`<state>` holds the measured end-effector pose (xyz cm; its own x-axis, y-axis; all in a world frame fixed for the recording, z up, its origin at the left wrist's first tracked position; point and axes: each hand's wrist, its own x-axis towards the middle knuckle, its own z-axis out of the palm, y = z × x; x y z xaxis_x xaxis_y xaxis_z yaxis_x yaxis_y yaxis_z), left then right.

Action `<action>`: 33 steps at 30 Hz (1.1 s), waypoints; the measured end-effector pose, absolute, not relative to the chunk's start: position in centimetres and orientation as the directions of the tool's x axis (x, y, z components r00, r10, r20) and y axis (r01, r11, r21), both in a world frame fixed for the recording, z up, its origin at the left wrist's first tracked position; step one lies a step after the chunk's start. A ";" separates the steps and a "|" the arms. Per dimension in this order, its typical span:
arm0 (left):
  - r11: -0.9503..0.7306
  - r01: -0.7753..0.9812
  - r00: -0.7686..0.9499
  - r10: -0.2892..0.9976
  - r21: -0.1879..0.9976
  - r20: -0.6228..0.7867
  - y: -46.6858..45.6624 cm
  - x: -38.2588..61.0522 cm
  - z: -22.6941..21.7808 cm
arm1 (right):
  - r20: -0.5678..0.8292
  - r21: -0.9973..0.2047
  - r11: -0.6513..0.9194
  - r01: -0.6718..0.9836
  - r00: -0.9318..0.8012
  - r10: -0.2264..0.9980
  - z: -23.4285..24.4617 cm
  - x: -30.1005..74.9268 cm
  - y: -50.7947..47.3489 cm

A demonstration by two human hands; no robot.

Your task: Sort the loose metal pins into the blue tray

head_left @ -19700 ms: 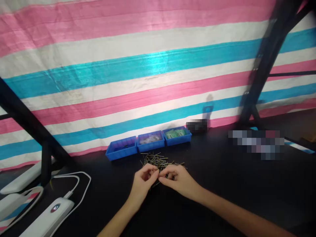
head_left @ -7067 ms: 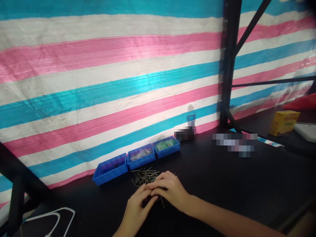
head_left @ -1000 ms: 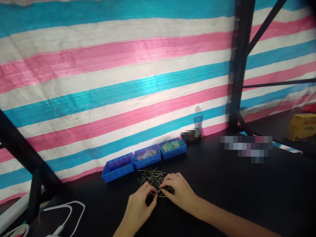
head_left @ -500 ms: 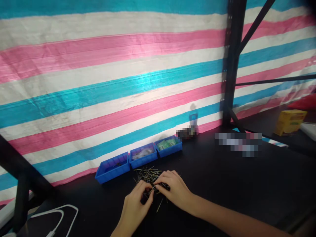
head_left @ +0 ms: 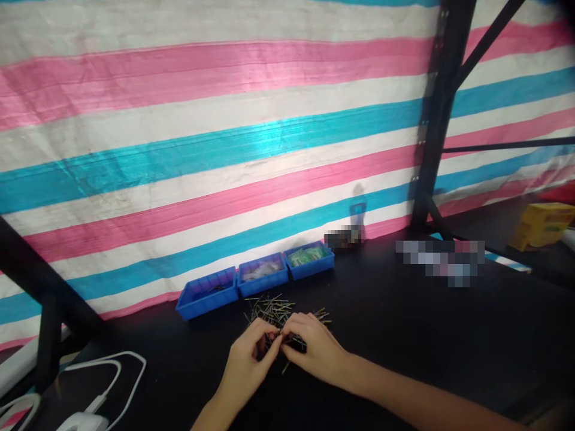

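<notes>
Backdrop: a striped sheet (head_left: 215, 137) in pink, white and blue, with a black frame post (head_left: 438, 120) at the right.
Surface: a black tabletop (head_left: 404, 335).
Thin sticks: a loose pile (head_left: 269, 308) directly beyond and beneath the fingertips, spreading past the right hand's knuckles; one stick (head_left: 286, 367) pokes out between the hands on the near side.
Left hand (head_left: 246, 353): at the near left edge of the pile, thumb and fingers curled toward each other; whether they grip a stick, I cannot tell.
Right hand (head_left: 320, 347): arched over the pile's right part, fingertips meeting or nearly meeting the left's; its grip is likewise unclear.
Blue trays: three in a row behind the pile; the left one (head_left: 209, 306) has a few dark pieces, the middle one (head_left: 265, 286) whitish packets, the right one (head_left: 312, 269) green packets.
Left corner: a white cable (head_left: 144, 363), well apart from the hands.
</notes>
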<state>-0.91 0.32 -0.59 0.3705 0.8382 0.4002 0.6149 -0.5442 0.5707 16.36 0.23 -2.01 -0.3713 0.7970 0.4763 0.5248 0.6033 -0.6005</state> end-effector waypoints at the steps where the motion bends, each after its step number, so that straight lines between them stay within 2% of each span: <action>1: -0.543 0.609 0.362 0.839 0.578 0.407 0.3 -0.9 -0.5 | 0.474 -0.616 0.597 0.514 -0.362 0.802 -1.9 16.3 0.2; 10: -0.482 0.543 0.245 0.874 0.687 0.420 0.4 -1.1 -0.2 | 0.513 -0.741 0.578 0.341 -0.267 0.816 -1.1 16.8 0.8; 17: -0.427 0.468 0.343 0.895 0.774 0.286 1.4 -2.0 0.1 | 0.493 -0.788 0.547 0.283 -0.245 0.835 -1.2 16.6 0.8; 19: -0.354 0.426 0.240 0.932 0.832 0.273 2.4 -3.1 0.2 | 0.477 -0.777 0.544 0.316 -0.267 0.837 -1.3 16.6 0.8; 22: -0.223 0.279 -0.038 0.969 0.934 0.242 4.0 -5.6 0.5 | 0.475 -0.730 0.559 0.392 -0.297 0.828 -1.3 16.7 0.7; 26: -0.185 0.078 -0.328 0.923 0.980 0.201 5.4 -9.2 0.8 | 0.437 -0.635 0.584 0.506 -0.389 0.811 -1.2 16.8 0.3; 28: -0.181 0.016 -0.403 0.899 0.983 0.172 5.8 -10.4 0.8 | 0.405 -0.587 0.614 0.528 -0.465 0.787 -1.2 16.8 0.1; 33: -0.162 -0.056 -0.450 0.885 0.985 0.120 6.6 -11.6 0.0 | 0.366 -0.473 0.689 0.549 -0.589 0.721 -1.0 16.9 -0.3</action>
<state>-11.62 6.55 -0.04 -0.4496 0.8852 0.1198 -0.0562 -0.1619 0.9852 16.85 -0.33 -1.04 -0.5888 0.7205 0.3662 0.5488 0.6890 -0.4733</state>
